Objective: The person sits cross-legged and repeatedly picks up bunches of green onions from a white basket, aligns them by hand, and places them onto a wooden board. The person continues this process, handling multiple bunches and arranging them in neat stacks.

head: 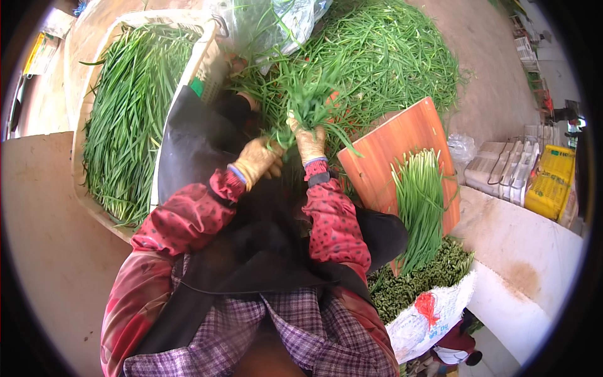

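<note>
My right hand, in a tan glove, grips a small bunch of garlic chives, with leaves fanning out above the fist. Close on its left is my left hand, gloved too, with curled fingers beside some loose green leaves; blur hides whether it holds any. A large heap of loose chives spreads beyond both hands. To the right, a neat bundle of chives lies on a tilted wood-grain board.
On the left stands a pale plastic crate filled with chives. A clear plastic bag lies at the top. Below the board is a white woven sack of dark green stalks. White crates and yellow crates stand at right.
</note>
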`<state>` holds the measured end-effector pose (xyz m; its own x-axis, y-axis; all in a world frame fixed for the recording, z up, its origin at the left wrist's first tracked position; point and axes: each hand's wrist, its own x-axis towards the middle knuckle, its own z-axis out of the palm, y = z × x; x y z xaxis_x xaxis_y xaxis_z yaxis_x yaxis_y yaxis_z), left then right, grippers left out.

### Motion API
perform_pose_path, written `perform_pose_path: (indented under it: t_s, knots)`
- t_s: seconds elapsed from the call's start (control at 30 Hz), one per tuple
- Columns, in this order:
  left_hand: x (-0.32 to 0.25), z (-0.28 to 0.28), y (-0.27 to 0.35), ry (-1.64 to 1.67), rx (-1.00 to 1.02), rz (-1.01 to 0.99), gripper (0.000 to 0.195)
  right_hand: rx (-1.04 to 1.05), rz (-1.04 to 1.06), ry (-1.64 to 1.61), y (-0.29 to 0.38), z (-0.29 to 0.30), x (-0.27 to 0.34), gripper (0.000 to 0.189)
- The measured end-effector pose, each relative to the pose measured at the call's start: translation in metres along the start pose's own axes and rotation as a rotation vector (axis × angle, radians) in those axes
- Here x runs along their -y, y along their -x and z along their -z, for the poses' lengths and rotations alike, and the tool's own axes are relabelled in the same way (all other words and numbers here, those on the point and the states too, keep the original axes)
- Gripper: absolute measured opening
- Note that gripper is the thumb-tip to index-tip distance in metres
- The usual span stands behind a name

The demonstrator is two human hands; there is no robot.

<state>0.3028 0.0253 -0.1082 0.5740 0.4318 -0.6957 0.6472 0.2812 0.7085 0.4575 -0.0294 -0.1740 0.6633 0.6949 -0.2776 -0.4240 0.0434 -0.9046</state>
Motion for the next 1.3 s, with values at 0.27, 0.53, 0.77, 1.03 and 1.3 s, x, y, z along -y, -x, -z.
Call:
perform_pose_path:
  t_s: [0.27,0.53,0.77,1.03,1.3]
  knots:
    - [-0.007,-0.011,0.050,1.308,0.763,0.146,0.078,-0.033,0.911,-0.966,0.120,-0.119,0.083,0.042]
    - [-0.021,0.032,0.132,0.845,0.506,-0.072,0.069,0.601,0.490,0.467,0.208,-0.015,0.113,0.061]
    - [0.027,0.103,0.193,0.452,0.567,-0.021,0.061,0.114,0.350,0.752,0.121,-0.055,0.115,0.083]
    - [0.132,0.150,0.251,0.736,0.693,0.084,0.035,0.253,0.343,0.857,0.076,-0.046,-0.024,0.018]
    - [0.186,0.156,0.246,0.779,0.720,0.084,0.033,-0.400,-0.171,0.427,0.043,0.057,0.081,0.021]
